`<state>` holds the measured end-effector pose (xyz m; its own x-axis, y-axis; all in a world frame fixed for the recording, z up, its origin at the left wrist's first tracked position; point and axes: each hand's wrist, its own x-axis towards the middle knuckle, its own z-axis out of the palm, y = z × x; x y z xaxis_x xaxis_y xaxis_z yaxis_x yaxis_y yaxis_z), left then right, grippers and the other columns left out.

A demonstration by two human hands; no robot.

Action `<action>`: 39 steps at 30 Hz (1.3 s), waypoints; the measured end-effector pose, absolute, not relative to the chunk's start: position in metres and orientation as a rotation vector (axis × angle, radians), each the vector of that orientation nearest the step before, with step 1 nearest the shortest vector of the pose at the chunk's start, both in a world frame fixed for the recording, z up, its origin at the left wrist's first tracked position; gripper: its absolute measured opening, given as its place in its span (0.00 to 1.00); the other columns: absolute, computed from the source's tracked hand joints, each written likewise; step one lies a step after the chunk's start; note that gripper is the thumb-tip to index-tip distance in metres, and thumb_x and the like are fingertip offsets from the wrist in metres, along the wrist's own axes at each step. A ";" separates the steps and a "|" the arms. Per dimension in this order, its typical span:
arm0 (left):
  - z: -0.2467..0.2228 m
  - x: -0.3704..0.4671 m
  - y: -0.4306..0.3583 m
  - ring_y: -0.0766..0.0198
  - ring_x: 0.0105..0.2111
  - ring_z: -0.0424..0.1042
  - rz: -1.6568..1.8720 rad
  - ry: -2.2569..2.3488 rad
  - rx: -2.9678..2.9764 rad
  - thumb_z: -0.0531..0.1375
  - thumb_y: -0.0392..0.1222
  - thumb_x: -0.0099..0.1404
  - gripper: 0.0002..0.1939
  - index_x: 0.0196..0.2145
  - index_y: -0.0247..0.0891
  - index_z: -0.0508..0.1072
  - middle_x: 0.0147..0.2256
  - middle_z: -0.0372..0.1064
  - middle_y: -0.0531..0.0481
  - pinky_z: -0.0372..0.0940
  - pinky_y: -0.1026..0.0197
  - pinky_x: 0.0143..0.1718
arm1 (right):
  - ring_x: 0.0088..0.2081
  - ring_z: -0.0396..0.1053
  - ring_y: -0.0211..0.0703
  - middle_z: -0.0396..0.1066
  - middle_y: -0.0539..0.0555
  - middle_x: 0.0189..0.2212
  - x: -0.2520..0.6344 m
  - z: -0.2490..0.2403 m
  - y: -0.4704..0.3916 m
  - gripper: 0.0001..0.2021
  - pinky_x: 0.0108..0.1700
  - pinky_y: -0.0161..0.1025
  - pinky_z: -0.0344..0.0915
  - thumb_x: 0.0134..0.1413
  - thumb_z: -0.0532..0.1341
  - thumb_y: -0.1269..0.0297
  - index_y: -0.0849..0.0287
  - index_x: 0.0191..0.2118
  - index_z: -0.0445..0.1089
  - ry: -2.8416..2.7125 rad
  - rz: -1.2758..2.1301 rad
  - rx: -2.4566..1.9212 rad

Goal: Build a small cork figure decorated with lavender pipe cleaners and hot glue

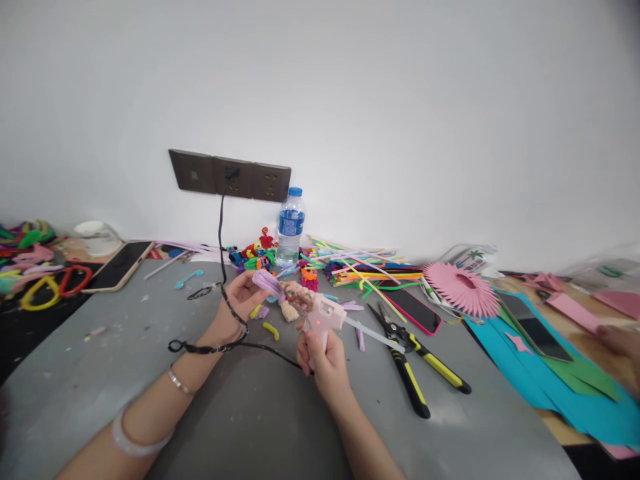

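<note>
My right hand [323, 360] grips a pink hot glue gun [325, 315] with a clear glue stick poking out of its back toward the right. The gun's nozzle points left at a small pipe-cleaner craft [284, 293] of purple, tan and brown fuzzy pieces. My left hand [239, 301] holds that craft just above the grey table [150, 360]. The gun's black cord [220, 267] runs across my left wrist and up to a wall socket strip [230, 177].
Yellow-handled pliers [415, 363] lie right of my hands. A water bottle [290, 228], a pile of coloured pipe cleaners [370, 267], a pink paper fan [461, 288], phones [119, 265] and blue and green sheets [550, 380] surround them. Another person's hand [620, 343] is at the right edge.
</note>
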<state>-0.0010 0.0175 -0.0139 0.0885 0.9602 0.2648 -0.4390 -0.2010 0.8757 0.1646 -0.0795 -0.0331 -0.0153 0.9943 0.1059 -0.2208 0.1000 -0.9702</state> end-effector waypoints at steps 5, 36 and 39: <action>-0.010 0.000 0.016 0.61 0.35 0.77 1.456 0.638 1.117 0.74 0.43 0.50 0.14 0.34 0.37 0.78 0.33 0.79 0.49 0.72 0.61 0.40 | 0.13 0.50 0.29 0.52 0.40 0.16 0.164 -0.030 -0.079 0.25 0.17 0.30 0.50 0.57 0.57 0.38 0.60 0.36 0.63 -1.092 1.265 -0.958; -0.009 0.000 0.012 0.60 0.32 0.77 1.320 0.620 1.265 0.73 0.37 0.49 0.12 0.32 0.37 0.79 0.32 0.79 0.48 0.75 0.58 0.37 | 0.13 0.48 0.30 0.54 0.41 0.13 0.162 -0.035 -0.086 0.25 0.18 0.32 0.48 0.56 0.58 0.39 0.61 0.37 0.66 -1.117 1.208 -0.921; -0.008 -0.001 0.011 0.60 0.33 0.77 1.324 0.644 1.253 0.73 0.36 0.49 0.12 0.33 0.37 0.79 0.32 0.79 0.48 0.74 0.59 0.39 | 0.14 0.50 0.30 0.56 0.42 0.14 0.164 -0.036 -0.085 0.24 0.18 0.32 0.49 0.58 0.58 0.40 0.60 0.37 0.66 -1.141 1.221 -0.933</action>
